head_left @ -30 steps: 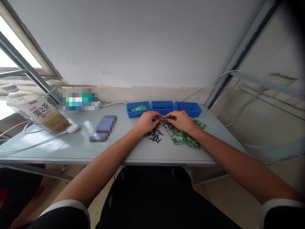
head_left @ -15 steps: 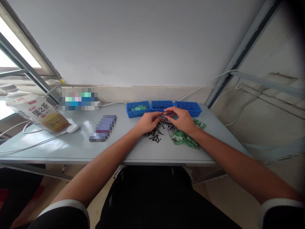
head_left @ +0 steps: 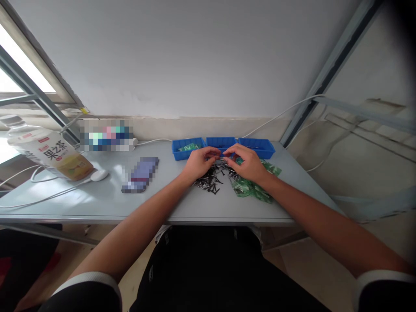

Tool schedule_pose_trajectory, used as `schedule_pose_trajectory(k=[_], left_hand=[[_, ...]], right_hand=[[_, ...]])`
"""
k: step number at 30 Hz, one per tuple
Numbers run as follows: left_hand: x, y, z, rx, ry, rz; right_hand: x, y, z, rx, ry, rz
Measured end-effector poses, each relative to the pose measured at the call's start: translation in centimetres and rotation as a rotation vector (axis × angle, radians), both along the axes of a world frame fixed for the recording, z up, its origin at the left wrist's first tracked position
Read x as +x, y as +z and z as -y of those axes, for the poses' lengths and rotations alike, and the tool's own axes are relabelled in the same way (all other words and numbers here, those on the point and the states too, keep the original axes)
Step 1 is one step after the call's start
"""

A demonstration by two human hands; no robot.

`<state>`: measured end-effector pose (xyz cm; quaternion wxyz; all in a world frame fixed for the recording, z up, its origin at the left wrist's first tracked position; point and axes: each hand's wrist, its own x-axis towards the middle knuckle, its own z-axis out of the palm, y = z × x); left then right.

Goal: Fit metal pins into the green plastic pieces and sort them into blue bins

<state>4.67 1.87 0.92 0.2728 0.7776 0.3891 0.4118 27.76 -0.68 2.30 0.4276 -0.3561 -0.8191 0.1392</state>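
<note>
Over a pile of dark screws (head_left: pixel 208 182) on the table, my left hand (head_left: pixel 200 164) is closed, thumb and fingers pinched on a screw. Opposite it, fingertips nearly meeting the left ones, my right hand (head_left: pixel 247 164) is also closed in a pinch on a small screw; the fingers hide most of both pieces. A crumpled green plastic bag (head_left: pixel 256 190) holding more screws lies beneath and beside my right wrist. Behind the hands stand a left blue bin (head_left: pixel 180 155) with green plastic inside, a middle blue bin (head_left: pixel 221 142) and a right blue bin (head_left: pixel 266 151) with a few dark pieces.
A large drink bottle (head_left: pixel 53 151) stands at the left, by a white cable plug (head_left: pixel 99 175). A blurred phone-like object (head_left: pixel 141 174) lies left of my arm. Metal frame posts (head_left: pixel 328 78) and a wall bound the table (head_left: pixel 195 212).
My left hand has lifted slightly and its fingers have drawn back from the right ones. My right fingertips have lowered a little and closed. The bins have shifted very slightly left.
</note>
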Motion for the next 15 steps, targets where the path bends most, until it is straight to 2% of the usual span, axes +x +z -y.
schedule_pose_trajectory(k=[7,15], left_hand=[[0.1,-0.1,0.1,0.019,-0.021,-0.048],[0.4,0.3,0.6,0.025,-0.016,-0.049]], right_hand=[[0.0,-0.1,-0.2,0.046,0.032,-0.055],[0.4,-1.0,-1.2,-0.029,-0.022,0.107]])
